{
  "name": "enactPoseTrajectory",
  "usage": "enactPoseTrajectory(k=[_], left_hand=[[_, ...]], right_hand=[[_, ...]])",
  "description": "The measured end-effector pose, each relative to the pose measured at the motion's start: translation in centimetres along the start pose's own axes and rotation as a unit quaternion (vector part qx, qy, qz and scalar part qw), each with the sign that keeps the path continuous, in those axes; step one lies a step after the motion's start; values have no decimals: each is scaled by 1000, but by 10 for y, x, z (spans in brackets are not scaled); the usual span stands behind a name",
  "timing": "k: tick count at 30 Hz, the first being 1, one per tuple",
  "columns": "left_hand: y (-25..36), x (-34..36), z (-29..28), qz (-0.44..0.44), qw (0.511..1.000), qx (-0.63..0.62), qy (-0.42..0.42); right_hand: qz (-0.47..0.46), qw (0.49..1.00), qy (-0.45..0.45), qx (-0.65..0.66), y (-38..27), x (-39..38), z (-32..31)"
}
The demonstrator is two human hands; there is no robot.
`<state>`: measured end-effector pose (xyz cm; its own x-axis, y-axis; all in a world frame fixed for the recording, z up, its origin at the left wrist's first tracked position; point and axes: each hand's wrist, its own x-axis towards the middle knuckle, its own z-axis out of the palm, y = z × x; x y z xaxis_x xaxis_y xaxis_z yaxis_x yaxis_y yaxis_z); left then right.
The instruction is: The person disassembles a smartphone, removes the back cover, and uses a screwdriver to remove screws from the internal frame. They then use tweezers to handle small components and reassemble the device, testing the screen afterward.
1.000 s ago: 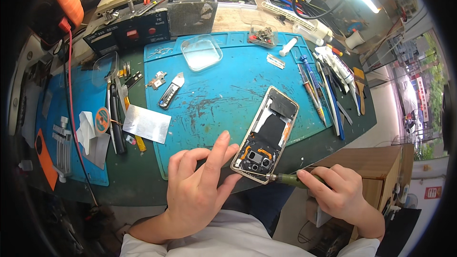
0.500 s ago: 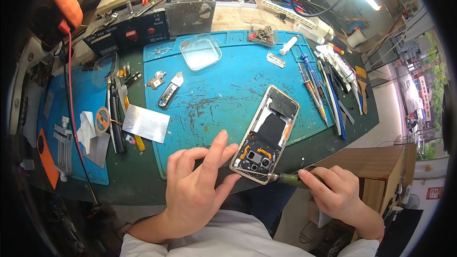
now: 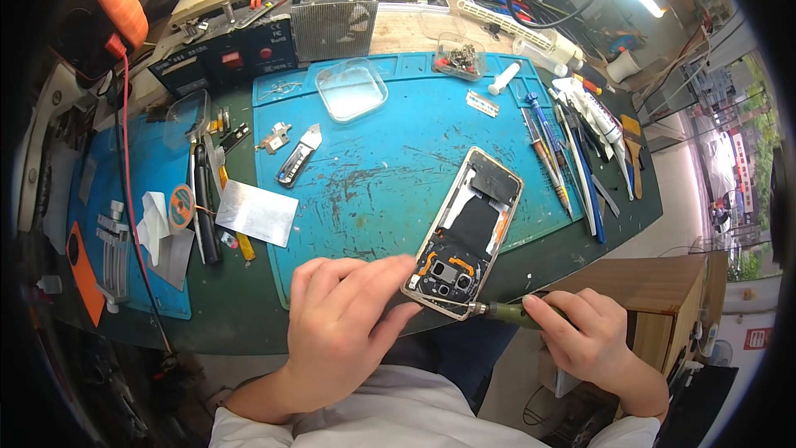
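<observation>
An opened smartphone (image 3: 461, 242), its back cover off and its camera block and dark inner parts bare, lies tilted across the blue mat's front edge. My left hand (image 3: 344, 311) is closed at its lower left corner, fingertips against the left edge and thumb at the bottom edge. In my right hand (image 3: 584, 332) is a green-handled tool (image 3: 506, 313) with a metal collar and thin tip. That tip lies along the phone's bottom frame; its exact end is hard to make out.
A utility knife (image 3: 298, 158), a clear dish (image 3: 351, 91) and a metal plate (image 3: 258, 213) lie left of the phone. Tweezers, a brush (image 3: 632, 149) and a blue screwdriver (image 3: 543, 126) line the right side. A small box of screws (image 3: 458, 58) stands behind.
My left hand's raised, spread fingers have come down and together against the phone's left edge. My right hand and its tool stay nearly still.
</observation>
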<state>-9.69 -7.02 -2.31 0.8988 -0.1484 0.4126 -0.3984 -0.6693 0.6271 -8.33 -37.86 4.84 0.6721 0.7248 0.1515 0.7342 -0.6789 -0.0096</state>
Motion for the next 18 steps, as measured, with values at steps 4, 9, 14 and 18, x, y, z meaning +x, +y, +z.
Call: enactPoseTrajectory(k=[4,9,14,18], left_hand=[[-7,-5,2,36,999,-8,19],[-5,-6,-8,55,998,-40,-8],[-7,-11,-12,54,995,-86,-12],[-1,-16,-13,25,994,-103,22]], right_hand=[[-8,1000,8,4,0,-2,-3],[-22,1000,13,-5,-3,-5,-8],[-37,999,17,-1,-7,-11,-9],[-39,999,11,-1,-13,-11,-14]])
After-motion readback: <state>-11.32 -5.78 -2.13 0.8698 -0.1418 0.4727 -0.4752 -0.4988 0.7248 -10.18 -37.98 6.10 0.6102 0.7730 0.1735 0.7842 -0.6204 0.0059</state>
